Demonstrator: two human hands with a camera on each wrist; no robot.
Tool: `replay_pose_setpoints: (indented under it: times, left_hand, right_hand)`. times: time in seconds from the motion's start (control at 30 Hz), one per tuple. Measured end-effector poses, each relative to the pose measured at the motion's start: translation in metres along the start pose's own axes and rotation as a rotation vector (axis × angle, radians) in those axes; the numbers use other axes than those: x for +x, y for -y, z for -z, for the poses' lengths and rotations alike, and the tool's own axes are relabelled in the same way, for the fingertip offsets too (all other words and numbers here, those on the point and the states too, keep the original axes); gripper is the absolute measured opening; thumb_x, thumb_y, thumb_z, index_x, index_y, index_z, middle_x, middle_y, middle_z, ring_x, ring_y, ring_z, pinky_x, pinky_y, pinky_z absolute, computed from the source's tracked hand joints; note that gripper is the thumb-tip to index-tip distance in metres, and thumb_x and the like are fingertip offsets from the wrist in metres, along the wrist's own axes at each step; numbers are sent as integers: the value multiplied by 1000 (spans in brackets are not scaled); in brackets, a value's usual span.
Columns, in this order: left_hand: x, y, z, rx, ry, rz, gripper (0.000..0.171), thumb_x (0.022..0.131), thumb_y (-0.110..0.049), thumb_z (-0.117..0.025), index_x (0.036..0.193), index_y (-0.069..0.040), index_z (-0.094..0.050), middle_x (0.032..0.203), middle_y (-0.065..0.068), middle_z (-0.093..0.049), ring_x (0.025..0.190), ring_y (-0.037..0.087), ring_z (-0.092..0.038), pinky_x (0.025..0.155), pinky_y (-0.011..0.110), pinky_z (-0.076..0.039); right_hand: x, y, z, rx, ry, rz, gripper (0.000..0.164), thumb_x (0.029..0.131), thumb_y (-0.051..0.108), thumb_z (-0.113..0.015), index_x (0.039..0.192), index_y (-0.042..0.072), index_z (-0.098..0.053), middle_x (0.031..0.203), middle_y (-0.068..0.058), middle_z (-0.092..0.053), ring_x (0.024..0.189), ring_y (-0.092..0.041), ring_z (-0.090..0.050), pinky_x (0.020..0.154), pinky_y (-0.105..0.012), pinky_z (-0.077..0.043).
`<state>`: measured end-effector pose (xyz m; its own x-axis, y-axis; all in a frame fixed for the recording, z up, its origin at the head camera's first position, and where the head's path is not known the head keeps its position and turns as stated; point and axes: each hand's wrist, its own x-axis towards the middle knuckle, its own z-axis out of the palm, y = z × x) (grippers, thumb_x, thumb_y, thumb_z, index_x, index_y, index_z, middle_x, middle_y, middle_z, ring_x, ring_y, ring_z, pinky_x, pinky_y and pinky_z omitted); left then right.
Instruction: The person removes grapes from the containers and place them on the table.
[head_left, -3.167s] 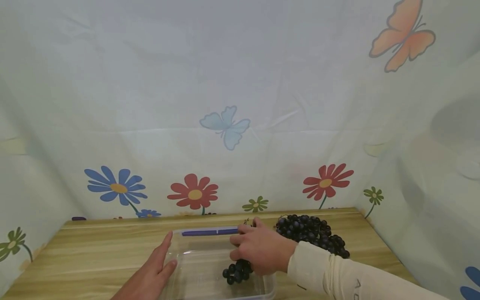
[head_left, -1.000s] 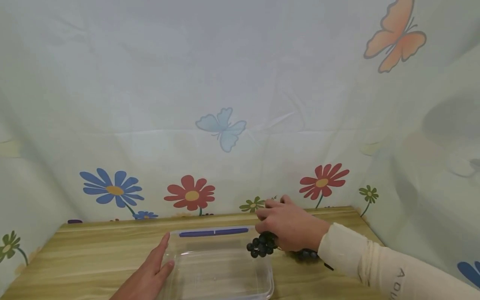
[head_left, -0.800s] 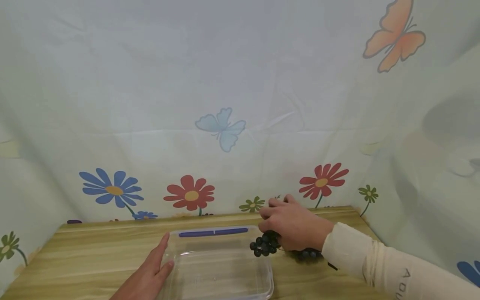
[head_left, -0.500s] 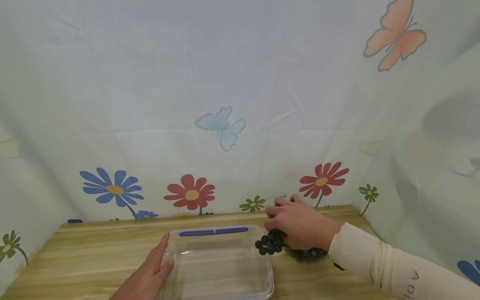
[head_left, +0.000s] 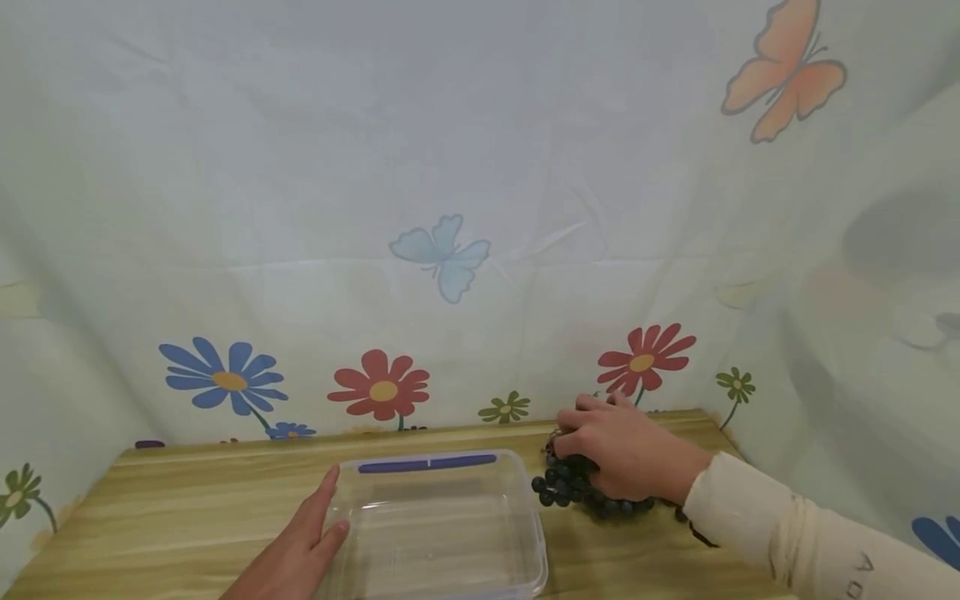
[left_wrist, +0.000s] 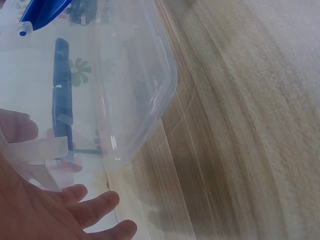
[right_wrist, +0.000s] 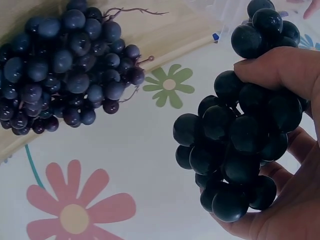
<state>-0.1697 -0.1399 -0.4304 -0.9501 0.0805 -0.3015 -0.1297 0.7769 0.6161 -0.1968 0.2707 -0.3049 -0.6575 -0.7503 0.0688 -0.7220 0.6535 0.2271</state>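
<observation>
A small bunch of dark grapes (right_wrist: 235,145) is in my right hand (head_left: 630,450), with the thumb and fingers curled round it. In the head view it hangs right of the clear plastic box (head_left: 542,558), in front of a larger bunch of dark grapes (right_wrist: 70,65) on the table. That larger bunch is mostly hidden by the hand in the head view. My left hand (head_left: 300,542) rests against the box's left side, its fingers fairly straight. From the left wrist, the left fingers (left_wrist: 95,210) appear beside the box's wall and clips.
The box has a blue strip (head_left: 427,463) along its far side, and no grapes are inside. It stands on a wood-grain table (head_left: 172,508). A white curtain (head_left: 300,167) printed with flowers and butterflies hangs behind the table and at both sides.
My right hand has carried the small bunch of grapes from over the box rightward to the larger bunch. The left hand has stayed at the box's left side.
</observation>
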Motion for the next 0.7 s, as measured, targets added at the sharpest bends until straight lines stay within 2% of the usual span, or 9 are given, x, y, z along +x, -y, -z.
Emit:
replay_pose_setpoints:
  times: [0.23,0.4,0.6,0.7]
  left_hand:
    - [0,3,1,11,-1,-9,88,107,-57,-44,169,-17,4,172,28,-15,156,54,-19,122,74,-22]
    - [0,6,3,-2,0,-29,91,105,-63,-43,169,-17,3,172,29,-14,156,55,-18,121,75,-22]
    - [-2,4,1,-13,-14,-58,87,107,-59,-43,169,-18,3,172,28,-13,157,54,-16,121,74,-22]
    - [-1,3,0,-3,-15,-50,87,107,-59,-42,169,-19,3,172,28,-13,156,54,-18,121,75,-23]
  right_hand:
    - [-8,-6,-7,36,18,-45,34,83,6,-79,102,34,-76,100,11,-59,90,-14,-49,76,-55,-52]
    - [-12,-8,-12,41,13,-65,36,81,5,-78,102,34,-77,98,12,-59,85,-12,-46,71,-49,-47]
    - [-17,-9,-14,64,37,-94,33,82,6,-79,102,32,-77,99,12,-60,87,-12,-47,68,-44,-45]
    - [-19,-10,-15,66,34,-106,34,81,6,-80,102,32,-76,103,11,-62,89,-13,-49,68,-44,-45]
